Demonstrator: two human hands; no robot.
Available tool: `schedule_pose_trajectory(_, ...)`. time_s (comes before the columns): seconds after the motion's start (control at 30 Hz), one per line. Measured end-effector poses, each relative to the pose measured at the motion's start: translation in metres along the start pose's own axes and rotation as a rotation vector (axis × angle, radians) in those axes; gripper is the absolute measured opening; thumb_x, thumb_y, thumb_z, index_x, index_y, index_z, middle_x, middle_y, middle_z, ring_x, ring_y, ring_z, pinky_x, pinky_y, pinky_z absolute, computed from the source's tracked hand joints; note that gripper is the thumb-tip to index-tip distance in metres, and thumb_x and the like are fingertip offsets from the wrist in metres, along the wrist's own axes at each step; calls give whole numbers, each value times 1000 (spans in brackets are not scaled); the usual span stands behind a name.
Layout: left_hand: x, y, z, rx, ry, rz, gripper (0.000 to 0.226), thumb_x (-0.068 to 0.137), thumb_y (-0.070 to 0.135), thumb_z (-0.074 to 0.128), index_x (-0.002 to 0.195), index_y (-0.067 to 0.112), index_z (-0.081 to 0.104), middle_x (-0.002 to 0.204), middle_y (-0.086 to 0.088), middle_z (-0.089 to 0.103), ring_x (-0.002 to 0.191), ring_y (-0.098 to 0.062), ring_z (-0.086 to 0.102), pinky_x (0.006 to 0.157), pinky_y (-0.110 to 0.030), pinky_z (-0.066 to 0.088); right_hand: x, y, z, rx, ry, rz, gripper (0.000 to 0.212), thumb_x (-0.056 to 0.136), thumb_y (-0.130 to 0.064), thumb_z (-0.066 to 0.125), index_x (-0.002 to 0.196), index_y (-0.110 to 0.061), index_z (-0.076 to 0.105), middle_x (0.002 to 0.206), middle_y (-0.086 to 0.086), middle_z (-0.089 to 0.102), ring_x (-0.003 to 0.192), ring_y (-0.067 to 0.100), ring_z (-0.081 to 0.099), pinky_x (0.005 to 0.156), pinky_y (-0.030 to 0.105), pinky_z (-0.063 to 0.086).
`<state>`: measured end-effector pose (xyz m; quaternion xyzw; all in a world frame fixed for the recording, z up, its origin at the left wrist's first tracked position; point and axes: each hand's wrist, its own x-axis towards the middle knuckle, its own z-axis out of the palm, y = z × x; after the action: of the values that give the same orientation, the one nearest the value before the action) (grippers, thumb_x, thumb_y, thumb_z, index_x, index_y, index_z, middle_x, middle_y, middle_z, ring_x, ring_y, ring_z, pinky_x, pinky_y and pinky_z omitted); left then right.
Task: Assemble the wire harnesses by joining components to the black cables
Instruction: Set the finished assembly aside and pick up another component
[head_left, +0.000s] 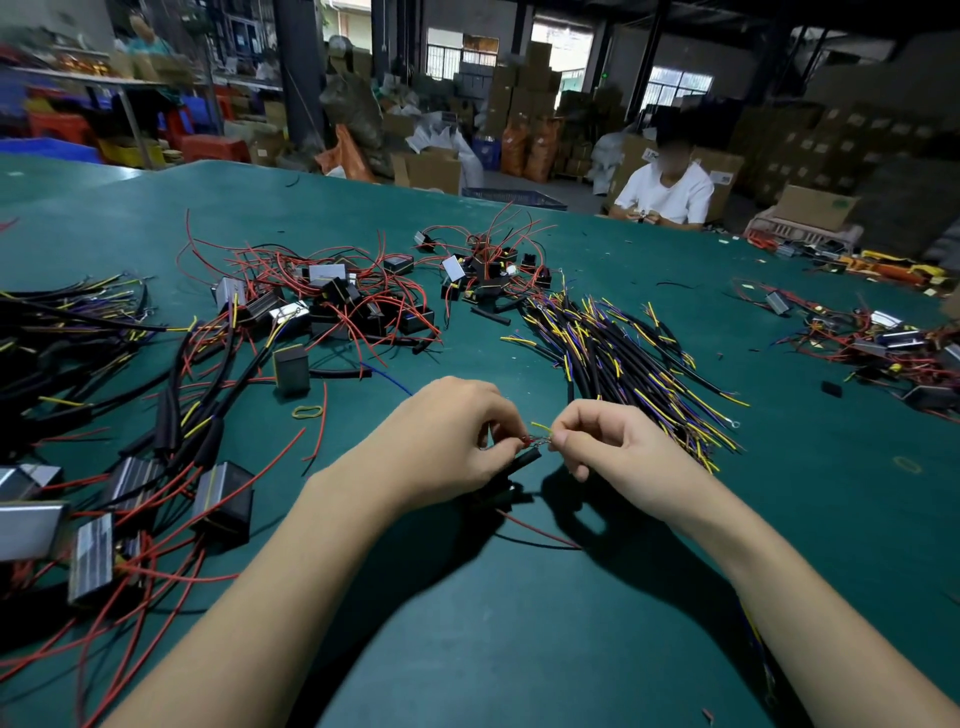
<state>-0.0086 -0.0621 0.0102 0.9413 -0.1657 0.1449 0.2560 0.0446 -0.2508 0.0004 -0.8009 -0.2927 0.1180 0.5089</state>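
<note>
Near the green desk's (519, 649) front edge, a person's left hand (447, 441) curls round a black cable (524, 460), pinching a red wire end (525, 440). The right hand (597, 441) pinches a yellow wire's terminal (545, 436) against it, likely to join them. Loose black cables (623, 353) lie just right, within reach.
</note>
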Motion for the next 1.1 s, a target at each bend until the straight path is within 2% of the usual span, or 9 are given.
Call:
schedule_pose_trajectory(0.1, 0, 0, 3, -30, 31, -44, 10, 83, 21, 63, 85, 18, 73, 77, 7, 59, 77, -17, 55, 74, -38, 50, 0, -2, 1, -1, -15, 7, 24, 93, -2, 54, 72, -14, 58, 59, -3, 51, 54, 7, 46, 57, 16, 38)
schedule_pose_trajectory(0.23, 0, 3, 6, -24, 129, -41, 6, 81, 24, 65, 78, 20, 68, 73, 11, 54, 74, -15, 56, 70, -39, 51, -1, -4, -1, 100, -50, 61, 25, 93, -7, 54, 70, -14, 61, 59, 2, 54, 56, 13, 45, 59, 24, 34)
schedule_pose_trajectory(0.4, 0, 4, 8, -44, 173, 35, 7, 83, 20, 66, 82, 14, 68, 78, 6, 56, 75, -20, 57, 70, -42, 49, 0, -3, -1, 246, -99, 111, 31, 93, -9, 52, 65, -16, 62, 57, 1, 50, 52, 12, 43, 51, 20, 31)
schedule_pose_trajectory(0.63, 1, -2, 8, -37, 164, 65, 9, 87, 21, 65, 86, 12, 67, 82, 4, 57, 76, -17, 57, 71, -41, 50, -1, -5, -3, 201, -82, 97, 26, 95, -8, 50, 71, -11, 56, 58, -1, 48, 53, 12, 43, 53, 19, 31)
schedule_pose_trajectory(0.77, 0, -8, 9, -15, 160, 12, 7, 87, 19, 63, 85, 13, 66, 83, 3, 56, 79, -19, 58, 73, -41, 50, -2, -3, -1, 153, -67, 101, 22, 93, -5, 53, 72, -9, 56, 57, -1, 51, 53, 11, 44, 55, 21, 33)
schedule_pose_trajectory(0.93, 2, -14, 10, -95, 195, -70, 6, 81, 12, 67, 76, 11, 67, 75, 0, 60, 69, -18, 59, 71, -39, 51, -2, 0, -1, 151, -37, 107, 21, 91, -6, 56, 71, -12, 57, 58, 2, 54, 56, 13, 46, 55, 19, 35)
schedule_pose_trajectory(1.1, 2, -16, 17, -164, 258, -176, 8, 82, 16, 64, 74, 20, 62, 71, 10, 59, 68, -12, 58, 69, -30, 48, 2, 5, -2, 179, -32, 116, 18, 93, -11, 56, 76, -11, 61, 59, 2, 55, 54, 11, 46, 52, 17, 36)
